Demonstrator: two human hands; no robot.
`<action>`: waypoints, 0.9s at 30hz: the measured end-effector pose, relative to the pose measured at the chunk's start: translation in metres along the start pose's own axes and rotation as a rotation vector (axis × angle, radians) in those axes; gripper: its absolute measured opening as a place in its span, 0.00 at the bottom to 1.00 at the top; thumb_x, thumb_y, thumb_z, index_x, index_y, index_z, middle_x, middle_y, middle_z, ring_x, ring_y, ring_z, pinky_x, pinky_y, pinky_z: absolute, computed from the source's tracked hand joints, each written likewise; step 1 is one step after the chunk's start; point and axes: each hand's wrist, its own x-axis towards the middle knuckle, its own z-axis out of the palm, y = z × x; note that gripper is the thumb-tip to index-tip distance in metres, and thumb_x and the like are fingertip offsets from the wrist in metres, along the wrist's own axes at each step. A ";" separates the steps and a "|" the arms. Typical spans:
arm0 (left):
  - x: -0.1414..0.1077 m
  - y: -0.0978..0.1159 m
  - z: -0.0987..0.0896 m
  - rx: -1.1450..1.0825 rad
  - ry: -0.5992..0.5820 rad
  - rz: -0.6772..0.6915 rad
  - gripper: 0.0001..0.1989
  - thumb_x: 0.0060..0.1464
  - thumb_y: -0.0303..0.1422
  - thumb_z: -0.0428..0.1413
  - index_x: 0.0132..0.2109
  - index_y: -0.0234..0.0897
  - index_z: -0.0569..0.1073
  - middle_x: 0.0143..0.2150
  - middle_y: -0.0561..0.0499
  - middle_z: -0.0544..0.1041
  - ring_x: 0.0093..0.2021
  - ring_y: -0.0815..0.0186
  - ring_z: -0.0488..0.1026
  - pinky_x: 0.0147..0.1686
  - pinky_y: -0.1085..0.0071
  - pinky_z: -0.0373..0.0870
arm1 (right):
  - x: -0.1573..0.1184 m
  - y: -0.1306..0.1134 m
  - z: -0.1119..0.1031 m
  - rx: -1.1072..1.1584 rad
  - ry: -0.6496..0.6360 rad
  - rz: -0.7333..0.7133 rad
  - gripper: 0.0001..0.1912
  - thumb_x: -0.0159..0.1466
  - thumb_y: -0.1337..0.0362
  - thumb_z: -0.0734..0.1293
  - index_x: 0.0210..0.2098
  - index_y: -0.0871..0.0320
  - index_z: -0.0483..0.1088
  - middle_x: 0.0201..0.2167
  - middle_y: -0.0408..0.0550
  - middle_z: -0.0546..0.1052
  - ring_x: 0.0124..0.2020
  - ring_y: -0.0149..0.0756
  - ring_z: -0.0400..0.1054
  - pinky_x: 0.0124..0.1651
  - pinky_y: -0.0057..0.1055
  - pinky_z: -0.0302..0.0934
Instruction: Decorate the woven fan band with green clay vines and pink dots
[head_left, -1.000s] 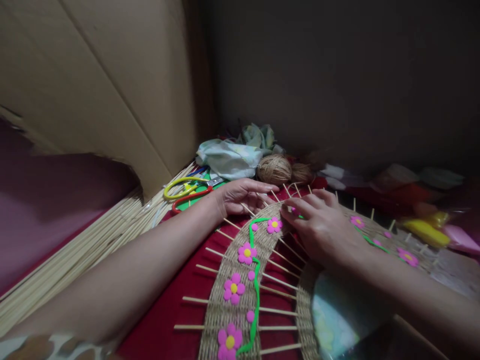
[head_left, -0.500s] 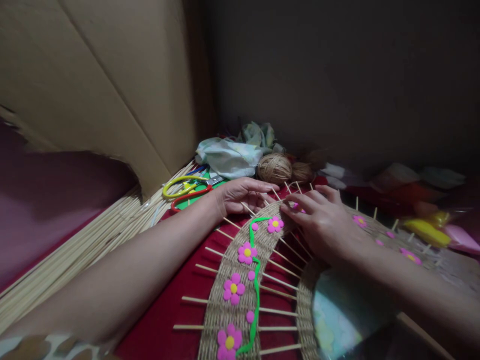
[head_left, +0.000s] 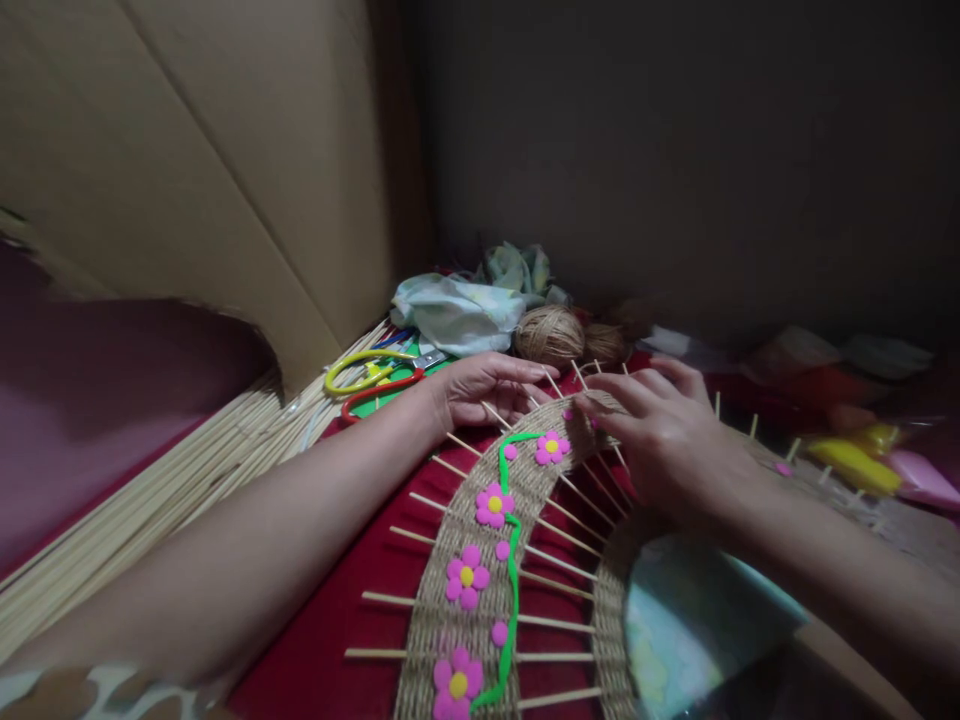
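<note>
A curved band of woven twine (head_left: 465, 530) runs from the bottom centre up to the right, with thin wooden sticks (head_left: 559, 620) crossing it. Pink flowers with yellow centres (head_left: 466, 577), small pink dots and a wavy green strip (head_left: 513, 560) lie on the band. My left hand (head_left: 491, 392) is at the band's far outer edge, fingers apart around the stick ends. My right hand (head_left: 649, 420) rests over the top of the band, its fingertips near a small pink dot (head_left: 568, 415); whether they pinch anything is hidden. An inner woven ring (head_left: 611, 610) surrounds a pale patterned surface.
Scissors with yellow and red handles (head_left: 367, 372) lie beyond my left forearm, beside a bundle of sticks (head_left: 150, 490). Twine balls (head_left: 550, 335) and crumpled cloth (head_left: 457, 313) sit behind. Cardboard (head_left: 225, 150) stands at left; yellow packets (head_left: 855, 465) lie at right.
My right hand has shifted slightly right, uncovering a small pink dot and more of the band's top. My left hand is almost unmoved.
</note>
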 end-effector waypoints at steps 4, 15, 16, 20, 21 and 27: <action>0.000 0.000 0.000 0.007 0.007 0.003 0.17 0.55 0.25 0.51 0.53 0.28 0.69 0.30 0.43 0.79 0.30 0.64 0.77 0.31 0.69 0.71 | 0.001 -0.002 0.004 0.018 -0.025 -0.020 0.16 0.57 0.74 0.61 0.41 0.58 0.76 0.45 0.55 0.76 0.40 0.48 0.66 0.51 0.53 0.52; 0.000 0.000 0.001 0.018 0.001 0.022 0.15 0.54 0.24 0.52 0.49 0.28 0.72 0.30 0.42 0.79 0.29 0.63 0.77 0.31 0.68 0.71 | 0.002 -0.009 0.007 -0.027 -0.026 -0.034 0.15 0.60 0.73 0.60 0.42 0.59 0.75 0.44 0.55 0.75 0.40 0.45 0.66 0.53 0.53 0.49; -0.001 0.000 0.002 0.014 0.004 0.023 0.14 0.54 0.24 0.52 0.49 0.28 0.72 0.29 0.43 0.79 0.29 0.64 0.77 0.31 0.69 0.71 | 0.001 -0.009 0.005 -0.027 -0.028 -0.043 0.16 0.60 0.73 0.60 0.43 0.60 0.74 0.45 0.55 0.75 0.40 0.45 0.66 0.53 0.53 0.48; -0.001 0.001 0.004 0.001 0.007 0.026 0.14 0.55 0.23 0.52 0.48 0.28 0.72 0.30 0.43 0.79 0.28 0.65 0.77 0.30 0.70 0.71 | 0.001 -0.011 0.000 -0.016 -0.049 -0.076 0.15 0.61 0.71 0.60 0.44 0.59 0.74 0.44 0.54 0.75 0.40 0.45 0.66 0.55 0.55 0.45; -0.002 0.001 0.004 -0.003 0.005 0.030 0.14 0.55 0.23 0.51 0.48 0.28 0.72 0.30 0.43 0.79 0.27 0.66 0.76 0.30 0.70 0.71 | 0.001 -0.011 0.000 -0.016 -0.067 -0.076 0.14 0.61 0.70 0.61 0.44 0.59 0.74 0.44 0.54 0.76 0.40 0.45 0.66 0.55 0.55 0.45; -0.002 0.001 0.002 -0.004 -0.014 0.020 0.16 0.54 0.24 0.52 0.50 0.28 0.70 0.29 0.43 0.79 0.27 0.65 0.76 0.27 0.71 0.70 | -0.002 -0.009 -0.001 0.035 -0.023 -0.041 0.17 0.59 0.72 0.60 0.45 0.57 0.74 0.48 0.54 0.74 0.42 0.47 0.66 0.51 0.55 0.50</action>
